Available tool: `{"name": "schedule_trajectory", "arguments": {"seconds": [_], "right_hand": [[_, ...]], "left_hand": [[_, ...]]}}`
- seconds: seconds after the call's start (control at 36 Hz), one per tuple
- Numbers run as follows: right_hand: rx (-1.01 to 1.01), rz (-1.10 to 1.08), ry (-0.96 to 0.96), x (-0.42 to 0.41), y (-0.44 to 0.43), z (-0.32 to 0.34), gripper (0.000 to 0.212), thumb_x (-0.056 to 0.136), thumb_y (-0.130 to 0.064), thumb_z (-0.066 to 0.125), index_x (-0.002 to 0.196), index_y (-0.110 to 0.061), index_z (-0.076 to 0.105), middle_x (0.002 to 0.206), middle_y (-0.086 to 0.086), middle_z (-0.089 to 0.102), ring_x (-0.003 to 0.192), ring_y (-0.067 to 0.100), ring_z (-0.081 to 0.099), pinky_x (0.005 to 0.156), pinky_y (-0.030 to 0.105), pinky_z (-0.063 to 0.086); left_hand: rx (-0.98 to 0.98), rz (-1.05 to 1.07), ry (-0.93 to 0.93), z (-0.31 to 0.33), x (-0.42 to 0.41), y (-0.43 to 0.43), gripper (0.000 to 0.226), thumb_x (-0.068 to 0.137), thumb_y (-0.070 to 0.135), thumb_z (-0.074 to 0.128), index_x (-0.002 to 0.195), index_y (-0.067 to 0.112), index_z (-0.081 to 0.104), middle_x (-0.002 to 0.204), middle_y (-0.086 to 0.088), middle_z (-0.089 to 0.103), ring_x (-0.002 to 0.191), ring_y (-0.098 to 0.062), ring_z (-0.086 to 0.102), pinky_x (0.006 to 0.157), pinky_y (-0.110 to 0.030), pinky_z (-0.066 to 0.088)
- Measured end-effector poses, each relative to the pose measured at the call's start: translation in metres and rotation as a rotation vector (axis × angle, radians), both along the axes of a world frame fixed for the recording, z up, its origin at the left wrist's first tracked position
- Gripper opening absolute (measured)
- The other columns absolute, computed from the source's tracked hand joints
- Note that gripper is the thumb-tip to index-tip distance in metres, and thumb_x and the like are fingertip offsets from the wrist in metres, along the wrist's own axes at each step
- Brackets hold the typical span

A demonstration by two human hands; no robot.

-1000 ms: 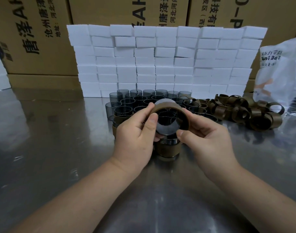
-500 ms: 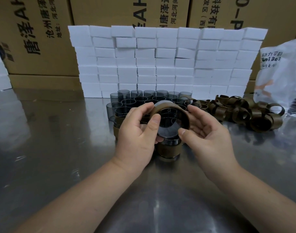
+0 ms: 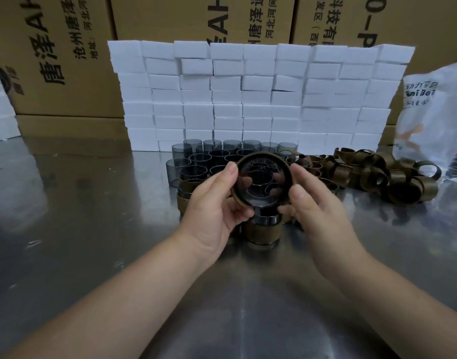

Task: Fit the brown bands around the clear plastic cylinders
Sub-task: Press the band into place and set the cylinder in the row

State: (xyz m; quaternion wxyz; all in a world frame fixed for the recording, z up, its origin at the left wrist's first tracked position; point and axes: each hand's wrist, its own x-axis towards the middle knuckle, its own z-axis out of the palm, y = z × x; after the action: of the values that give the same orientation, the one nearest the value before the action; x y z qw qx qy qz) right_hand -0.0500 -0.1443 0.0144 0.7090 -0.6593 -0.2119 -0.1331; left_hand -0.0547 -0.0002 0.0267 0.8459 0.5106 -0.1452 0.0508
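Clear cylinder, open end toward the camera, held above the steel table. The left hand pinches its brown band between thumb and curled fingers; the right hand grips the opposite side (fingers visible through the plastic). The band appears fully seated.

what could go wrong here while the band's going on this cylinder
1. The held cylinder is tilted in mid-air between the left hand and right hand; a slip could drop it onto the banded cylinder standing just below.
2. Its brown band may seat crooked if pushed unevenly.
3. A fall might also topple the close-packed bare cylinders behind.
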Motion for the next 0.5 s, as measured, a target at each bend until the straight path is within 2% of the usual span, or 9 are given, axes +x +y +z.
{"name": "schedule_trajectory", "arguments": {"seconds": [0.06,0.08,0.17,0.22,0.31,0.36,0.42,0.44,0.5], "right_hand": [[-0.013,0.037,0.047,0.001,0.000,-0.002,0.074,0.070,-0.040,0.055,0.139,-0.014,0.041,0.125,0.002,0.060,0.112,0.012,0.060,0.089,0.029,0.052],[-0.022,0.048,0.054,0.000,0.001,-0.001,0.073,0.071,-0.041,0.054,0.138,-0.011,0.043,0.124,0.008,0.061,0.113,0.019,0.060,0.089,0.036,0.051],[-0.009,0.058,0.043,0.000,0.000,0.002,0.053,0.076,-0.039,0.051,0.122,-0.013,0.057,0.113,0.012,0.067,0.106,0.025,0.062,0.081,0.037,0.049],[0.013,0.074,0.040,-0.001,-0.002,0.002,0.051,0.075,-0.042,0.057,0.117,-0.014,0.059,0.112,0.011,0.068,0.104,0.025,0.062,0.082,0.038,0.048],[0.026,0.123,0.052,-0.002,-0.001,0.003,0.090,0.051,-0.068,0.074,0.119,-0.011,0.057,0.110,0.009,0.069,0.100,0.020,0.066,0.078,0.029,0.054],[0.042,0.155,0.068,-0.003,0.000,0.004,0.097,0.042,-0.074,0.074,0.117,-0.015,0.057,0.106,0.005,0.071,0.097,0.018,0.067,0.076,0.027,0.055],[0.042,0.164,0.071,-0.004,-0.001,0.005,0.086,0.049,-0.068,0.075,0.116,-0.017,0.058,0.106,0.006,0.070,0.097,0.021,0.068,0.077,0.030,0.056],[0.049,0.174,0.060,-0.004,-0.002,0.005,0.069,0.061,-0.057,0.074,0.114,-0.016,0.058,0.106,0.008,0.070,0.097,0.022,0.068,0.075,0.031,0.056],[0.083,0.190,0.044,-0.005,-0.003,0.004,0.039,0.077,-0.032,0.056,0.111,-0.014,0.059,0.105,0.010,0.069,0.095,0.022,0.069,0.070,0.029,0.055]], "left_hand": [[-0.039,-0.108,0.048,0.001,-0.001,0.001,0.033,0.060,0.043,0.063,0.077,0.017,0.074,0.074,-0.001,0.068,0.060,-0.009,0.059,0.042,-0.018,0.044],[-0.055,-0.147,0.071,0.002,0.000,0.001,0.037,0.058,0.042,0.064,0.082,0.015,0.071,0.074,-0.002,0.068,0.061,-0.010,0.059,0.042,-0.018,0.044],[-0.070,-0.207,0.139,0.004,0.000,0.004,0.044,0.056,0.040,0.065,0.089,0.011,0.066,0.079,-0.006,0.067,0.065,-0.015,0.054,0.043,-0.019,0.045],[-0.054,-0.255,0.160,0.004,0.000,0.006,0.041,0.057,0.039,0.065,0.087,0.011,0.068,0.085,-0.009,0.067,0.068,-0.018,0.051,0.044,-0.019,0.047],[-0.034,-0.309,0.158,0.005,0.001,0.008,0.045,0.057,0.040,0.065,0.093,0.013,0.065,0.090,-0.009,0.069,0.063,-0.016,0.052,0.046,-0.019,0.048],[-0.009,-0.349,0.142,0.005,0.001,0.011,0.038,0.064,0.041,0.063,0.092,0.015,0.067,0.084,-0.009,0.069,0.055,-0.015,0.057,0.046,-0.020,0.049],[0.018,-0.401,0.123,0.005,0.001,0.013,0.032,0.070,0.041,0.064,0.088,0.016,0.073,0.085,-0.012,0.070,0.057,-0.020,0.064,0.049,-0.022,0.053],[0.029,-0.421,0.122,0.005,0.001,0.014,0.034,0.067,0.043,0.065,0.088,0.018,0.074,0.090,-0.013,0.070,0.064,-0.024,0.067,0.052,-0.024,0.055],[0.053,-0.439,0.127,0.005,0.003,0.016,0.039,0.064,0.045,0.063,0.091,0.020,0.074,0.102,-0.013,0.069,0.082,-0.033,0.068,0.061,-0.028,0.056]]}}
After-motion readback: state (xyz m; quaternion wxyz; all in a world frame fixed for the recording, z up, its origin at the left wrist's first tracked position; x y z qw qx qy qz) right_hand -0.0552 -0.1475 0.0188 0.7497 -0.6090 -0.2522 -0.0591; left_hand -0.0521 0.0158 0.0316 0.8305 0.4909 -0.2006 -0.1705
